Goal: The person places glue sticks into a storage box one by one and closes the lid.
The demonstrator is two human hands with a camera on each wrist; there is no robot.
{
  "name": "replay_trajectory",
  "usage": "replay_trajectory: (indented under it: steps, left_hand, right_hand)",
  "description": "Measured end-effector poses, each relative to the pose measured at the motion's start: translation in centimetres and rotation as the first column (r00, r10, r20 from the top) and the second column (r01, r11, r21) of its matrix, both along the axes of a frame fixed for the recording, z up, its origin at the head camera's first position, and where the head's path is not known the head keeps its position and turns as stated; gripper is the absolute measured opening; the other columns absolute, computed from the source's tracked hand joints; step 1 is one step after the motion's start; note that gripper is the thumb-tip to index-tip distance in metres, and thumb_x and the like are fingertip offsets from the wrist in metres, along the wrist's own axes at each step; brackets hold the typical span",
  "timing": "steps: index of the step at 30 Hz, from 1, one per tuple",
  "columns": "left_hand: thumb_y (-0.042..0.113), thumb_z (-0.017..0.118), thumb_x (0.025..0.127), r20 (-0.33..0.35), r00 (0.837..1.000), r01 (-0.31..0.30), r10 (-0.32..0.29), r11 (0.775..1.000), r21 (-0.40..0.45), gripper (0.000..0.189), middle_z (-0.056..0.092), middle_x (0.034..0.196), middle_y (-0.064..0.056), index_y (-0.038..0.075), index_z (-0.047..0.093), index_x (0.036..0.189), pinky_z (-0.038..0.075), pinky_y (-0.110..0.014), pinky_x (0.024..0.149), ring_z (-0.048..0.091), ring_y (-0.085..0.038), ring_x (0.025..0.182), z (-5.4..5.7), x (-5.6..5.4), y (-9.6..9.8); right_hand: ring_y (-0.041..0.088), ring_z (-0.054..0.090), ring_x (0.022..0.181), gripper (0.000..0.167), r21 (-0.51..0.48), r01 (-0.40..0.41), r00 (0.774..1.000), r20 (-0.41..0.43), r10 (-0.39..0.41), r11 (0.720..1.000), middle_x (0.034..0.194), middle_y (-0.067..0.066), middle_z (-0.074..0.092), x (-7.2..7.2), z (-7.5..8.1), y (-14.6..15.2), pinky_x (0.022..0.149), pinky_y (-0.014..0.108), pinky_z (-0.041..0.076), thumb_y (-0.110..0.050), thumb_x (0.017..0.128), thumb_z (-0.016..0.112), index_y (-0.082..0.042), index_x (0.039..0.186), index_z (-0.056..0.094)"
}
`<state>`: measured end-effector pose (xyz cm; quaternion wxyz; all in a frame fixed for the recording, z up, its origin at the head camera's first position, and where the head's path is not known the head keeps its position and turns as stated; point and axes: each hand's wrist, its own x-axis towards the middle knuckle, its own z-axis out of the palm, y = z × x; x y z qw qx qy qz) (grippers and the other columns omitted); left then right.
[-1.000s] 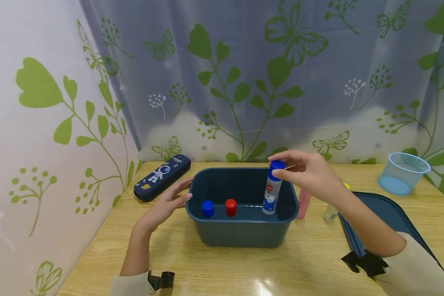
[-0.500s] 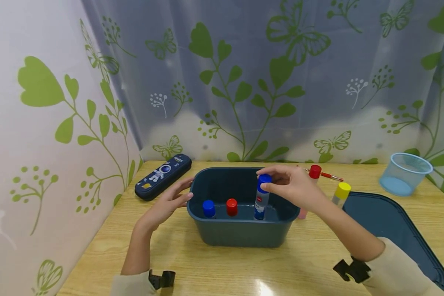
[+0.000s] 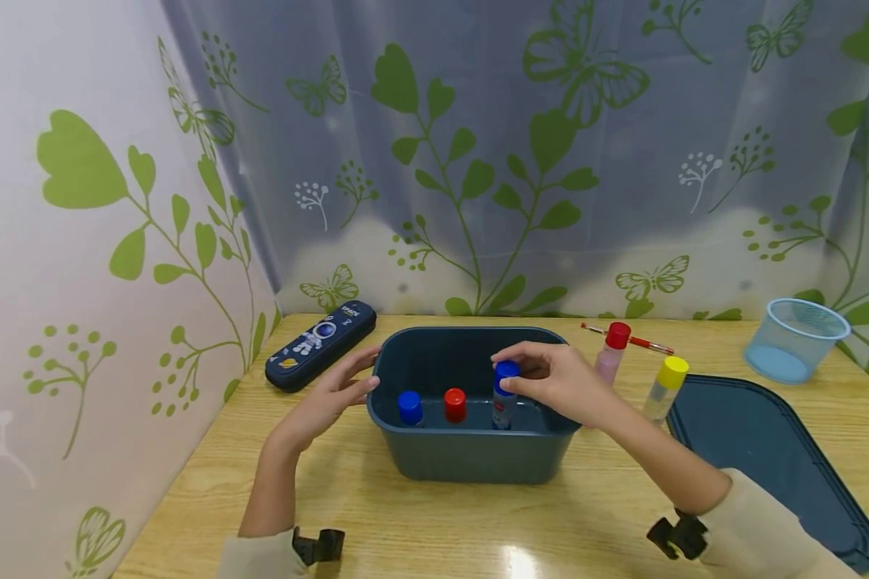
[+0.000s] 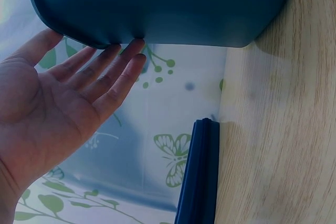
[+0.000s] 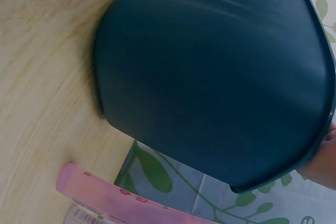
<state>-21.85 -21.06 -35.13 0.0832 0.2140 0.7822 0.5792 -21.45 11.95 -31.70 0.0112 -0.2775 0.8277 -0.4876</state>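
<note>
Since the earlier frame our right hand has brought the blue-capped bottle left and lower inside the dark teal bin, right of the red cap. We have thumb and fingers clamped on its top; our left hand, fingers apart, touches the bin's left end. Keeping the bottle upright and the bin steady seems wisest. We work on a wood-grain bench, a leaf-patterned curtain hanging at the far side.

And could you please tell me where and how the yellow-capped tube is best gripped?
Probably by its yellow cap, from above: the tube stands cap up, and the right forearm passes close in front of its base.
</note>
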Motion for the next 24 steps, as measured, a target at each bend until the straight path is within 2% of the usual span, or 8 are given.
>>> replay_trajectory:
  steps: [8,15,24]
  left_hand:
    - [0.022,0.048,0.097,0.007,1.0,0.002,-0.002,1.0,0.006,0.052,0.026,0.145,-0.016,0.008,0.028,0.144,0.034,-0.049,0.097,0.034,-0.033,0.127,-0.1,-0.1,0.1]
    - [0.023,0.048,0.097,0.015,1.0,0.001,-0.001,1.0,0.012,0.053,0.026,0.145,-0.016,0.008,0.027,0.144,0.034,-0.049,0.097,0.034,-0.034,0.126,-0.15,-0.27,0.08]
    - [0.023,0.048,0.097,0.016,1.0,0.001,-0.001,1.0,0.004,0.053,0.025,0.146,-0.016,0.008,0.027,0.144,0.034,-0.049,0.097,0.034,-0.034,0.126,-0.05,-0.25,0.03]
  right_hand:
    - [0.016,0.062,0.084,0.035,0.02,-0.006,1.0,0.015,0.006,1.0,0.098,0.006,0.063,-0.19,-0.59,-0.05,0.072,0.025,0.051,-0.017,0.083,0.069,-0.003,0.114,0.061]
    - [0.015,0.062,0.084,0.028,0.073,-0.014,1.0,-0.008,0.014,0.997,0.097,0.002,0.064,-0.4,-0.87,0.0,0.075,0.028,0.05,-0.019,0.082,0.07,-0.009,0.107,0.064]
    - [0.015,0.061,0.087,0.025,0.143,-0.098,0.995,-0.008,0.1,0.985,0.099,0.001,0.064,-0.39,-0.91,0.07,0.077,0.03,0.05,-0.018,0.084,0.069,-0.01,0.107,0.064]
